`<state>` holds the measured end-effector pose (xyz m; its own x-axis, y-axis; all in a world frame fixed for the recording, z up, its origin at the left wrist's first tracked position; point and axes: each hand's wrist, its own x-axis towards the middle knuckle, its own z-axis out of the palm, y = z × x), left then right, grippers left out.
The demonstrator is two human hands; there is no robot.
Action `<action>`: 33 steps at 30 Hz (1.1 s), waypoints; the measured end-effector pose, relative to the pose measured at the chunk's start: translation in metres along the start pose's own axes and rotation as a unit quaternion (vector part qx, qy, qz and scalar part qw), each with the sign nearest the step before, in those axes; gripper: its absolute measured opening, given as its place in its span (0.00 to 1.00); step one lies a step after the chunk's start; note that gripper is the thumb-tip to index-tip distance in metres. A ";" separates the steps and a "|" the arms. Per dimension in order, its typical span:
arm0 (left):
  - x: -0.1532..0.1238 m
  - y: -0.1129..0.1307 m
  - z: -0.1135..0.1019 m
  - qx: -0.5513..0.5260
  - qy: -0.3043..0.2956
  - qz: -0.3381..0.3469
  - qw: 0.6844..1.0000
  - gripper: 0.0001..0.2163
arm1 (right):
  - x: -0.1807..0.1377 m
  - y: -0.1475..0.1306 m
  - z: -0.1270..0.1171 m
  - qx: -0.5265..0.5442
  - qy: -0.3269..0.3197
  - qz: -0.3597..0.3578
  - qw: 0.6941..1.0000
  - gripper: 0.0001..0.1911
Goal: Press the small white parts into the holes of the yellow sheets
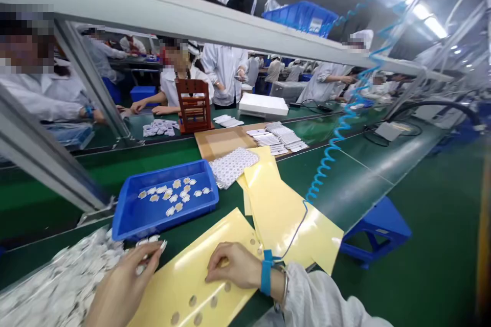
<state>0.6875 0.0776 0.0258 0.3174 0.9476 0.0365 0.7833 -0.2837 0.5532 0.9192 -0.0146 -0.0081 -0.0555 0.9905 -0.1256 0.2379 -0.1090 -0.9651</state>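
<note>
My left hand (pixel 125 283) pinches a small white piece (pixel 163 246) between thumb and forefinger, in front of the blue tray (pixel 164 225). Under my right hand (pixel 236 265) lies a glossy yellow sheet (pixel 184 265) dotted with several round, greyish stickers (pixel 192 300). The right thumb and forefinger are closed together at its surface; whatever may be between them is hidden. A blue wrist strap (pixel 266 272) with a cord circles my right wrist. More small white pieces, some with a tan centre, are scattered in the tray, and a large heap (pixel 76 271) spreads at the left.
Further yellow sheets (pixel 284 209) and a patterned white sheet (pixel 233 166) lie beyond. Stacked white strips (pixel 278 138) rest on cardboard (pixel 209 145). A coiled blue cord (pixel 332 150) hangs at the right. A metal post (pixel 49 148) rises at the left. Co-workers sit and stand opposite.
</note>
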 end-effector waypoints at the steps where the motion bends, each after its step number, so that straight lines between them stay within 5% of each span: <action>1: -0.005 0.005 -0.002 -0.053 -0.027 -0.052 0.997 0.17 | 0.001 -0.003 -0.001 0.035 0.002 0.017 0.999 0.11; 7: -0.037 0.041 0.014 -0.366 -0.071 -0.194 0.907 0.19 | 0.005 -0.024 0.005 0.095 0.028 -0.027 0.995 0.13; 10: -0.045 0.040 0.037 -0.508 -0.060 -0.232 0.828 0.19 | 0.016 -0.020 0.013 0.118 0.027 -0.030 0.992 0.13; 13: -0.050 0.033 0.052 -0.559 -0.057 -0.243 0.791 0.18 | 0.023 -0.009 0.022 0.150 0.005 -0.009 0.989 0.15; 33: -0.054 0.034 0.057 -0.552 -0.067 -0.218 0.802 0.15 | 0.018 0.002 0.035 0.087 0.004 -0.035 0.996 0.10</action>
<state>0.7277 0.0087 -0.0046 0.2548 0.8761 -0.4092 -0.0916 0.4432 0.8918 0.8851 -0.0001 -0.0205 -0.0582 0.9968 -0.0546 0.0620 -0.0510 -0.9968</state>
